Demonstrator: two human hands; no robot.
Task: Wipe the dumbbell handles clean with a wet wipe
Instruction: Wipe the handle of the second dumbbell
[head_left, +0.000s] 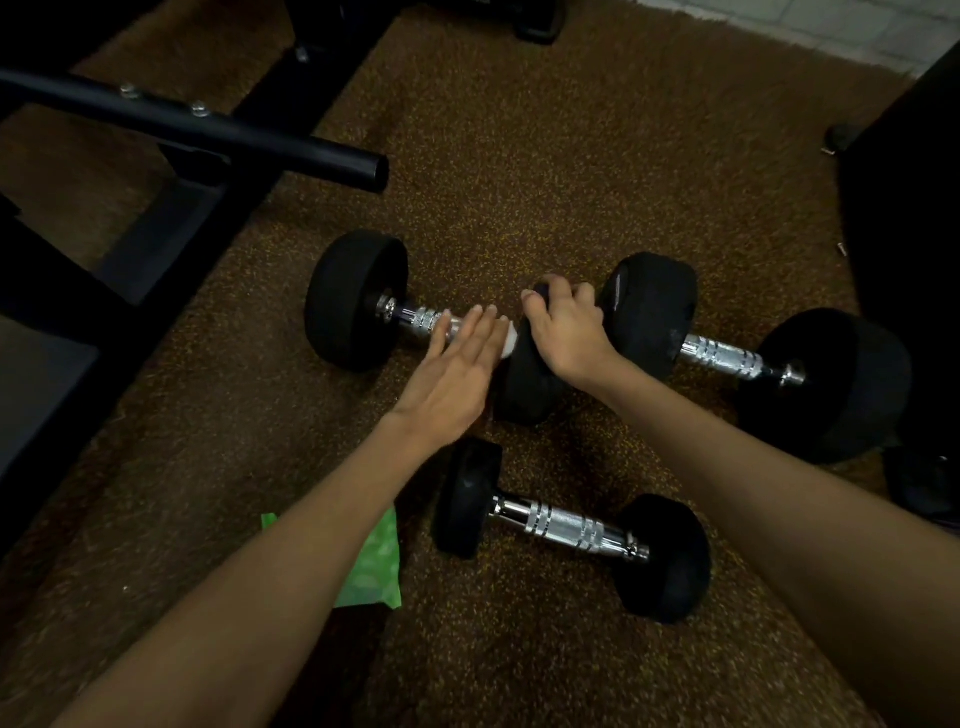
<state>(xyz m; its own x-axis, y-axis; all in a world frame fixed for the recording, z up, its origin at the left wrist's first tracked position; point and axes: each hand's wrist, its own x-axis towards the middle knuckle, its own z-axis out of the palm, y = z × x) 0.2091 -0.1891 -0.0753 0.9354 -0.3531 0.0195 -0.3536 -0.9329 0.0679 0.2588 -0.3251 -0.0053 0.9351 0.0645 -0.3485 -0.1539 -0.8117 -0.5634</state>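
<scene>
Three black dumbbells with chrome handles lie on the brown speckled floor. My left hand (460, 364) lies flat with straight fingers over the handle of the left dumbbell (358, 301), pressing a white wet wipe (510, 340) that peeks out at its right edge. My right hand (563, 327) curls over the top of that dumbbell's right head (524, 387). A second dumbbell (727, 356) lies to the right and a smaller one (569, 527) nearer to me.
A green wipe packet (376, 566) lies on the floor under my left forearm. A black bench frame with a round tube (208, 130) stands at the left. Dark equipment (904, 218) borders the right side. Two small bolts lie near it.
</scene>
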